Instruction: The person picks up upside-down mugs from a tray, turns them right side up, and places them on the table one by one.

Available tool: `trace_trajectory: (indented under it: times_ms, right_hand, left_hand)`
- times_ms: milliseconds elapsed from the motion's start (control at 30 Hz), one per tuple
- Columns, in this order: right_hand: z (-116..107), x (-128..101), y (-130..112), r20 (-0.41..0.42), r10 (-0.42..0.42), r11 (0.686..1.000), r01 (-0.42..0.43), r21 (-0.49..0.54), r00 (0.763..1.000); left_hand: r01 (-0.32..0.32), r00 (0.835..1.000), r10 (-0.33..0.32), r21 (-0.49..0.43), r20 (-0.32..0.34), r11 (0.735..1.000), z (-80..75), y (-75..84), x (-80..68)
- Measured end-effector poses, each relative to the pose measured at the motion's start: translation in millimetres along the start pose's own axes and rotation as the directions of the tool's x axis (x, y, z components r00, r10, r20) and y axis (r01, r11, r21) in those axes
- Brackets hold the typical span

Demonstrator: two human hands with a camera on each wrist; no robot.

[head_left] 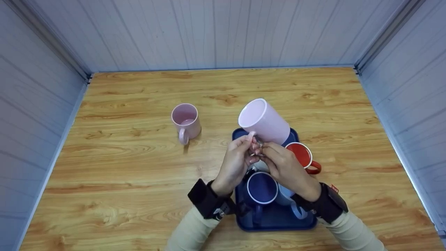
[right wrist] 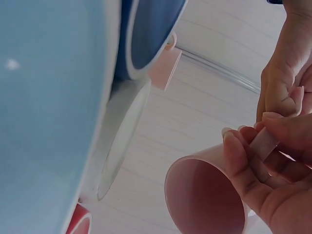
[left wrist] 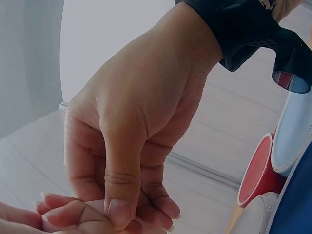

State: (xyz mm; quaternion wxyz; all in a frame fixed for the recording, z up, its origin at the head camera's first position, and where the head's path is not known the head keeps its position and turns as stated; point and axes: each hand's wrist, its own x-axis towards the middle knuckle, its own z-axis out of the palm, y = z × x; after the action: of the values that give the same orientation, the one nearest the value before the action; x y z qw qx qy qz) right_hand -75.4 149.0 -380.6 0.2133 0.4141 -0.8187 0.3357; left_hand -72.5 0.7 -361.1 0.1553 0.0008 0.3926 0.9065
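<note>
A pale pink mug [head_left: 270, 123] is held tilted above the far end of a dark blue tray [head_left: 278, 223], its mouth toward the upper left in the head view. My left hand [head_left: 235, 162] pinches its handle [head_left: 251, 135] with thumb and fingers. Close against it, my right hand [head_left: 287, 170] also has its fingertips at the handle, as the right wrist view shows. Both hands partly hide the handle. On the tray stand a dark blue mug [head_left: 262, 188], a light blue mug [head_left: 285, 197], a red mug [head_left: 299, 155] and a whitish mug [right wrist: 124, 141], mostly covered by the hands.
A second pink mug [head_left: 186, 122] stands upright on the wooden table [head_left: 122, 167], left of the tray, its handle toward the near side. Pale panel walls [head_left: 223, 35] enclose the table at the back and both sides.
</note>
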Motion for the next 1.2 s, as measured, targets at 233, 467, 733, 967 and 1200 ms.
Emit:
trace_trajectory:
  times_ms: [233,467,733,967,1200]
  right_hand:
    - [-0.7,0.1,-1.3,-0.026,-0.018,1.000,0.018,-0.003,1.000]
    - [-0.9,0.4,-2.2,-0.031,-0.034,0.999,0.034,-0.011,0.999]
    - [-1.8,1.1,-4.0,-0.046,-0.036,0.999,0.036,-0.017,0.998]
    - [-1.6,2.3,-5.4,-0.038,-0.042,0.999,0.041,-0.027,0.998]
    - [-1.7,0.4,-4.6,-0.023,-0.039,0.999,0.038,-0.030,0.999]
  left_hand:
    - [0.010,1.000,-0.010,0.002,0.002,1.000,0.3,-0.2,0.4]
    - [0.018,1.000,-0.018,0.001,0.000,1.000,0.7,0.3,-0.1]
    - [0.015,1.000,-0.015,-0.010,0.007,1.000,0.4,1.4,-0.5]
    - [0.014,1.000,-0.014,0.032,-0.006,0.999,-2.2,2.2,-0.9]
    - [-0.002,1.000,0.001,0.084,0.008,0.996,-4.9,3.3,-1.4]
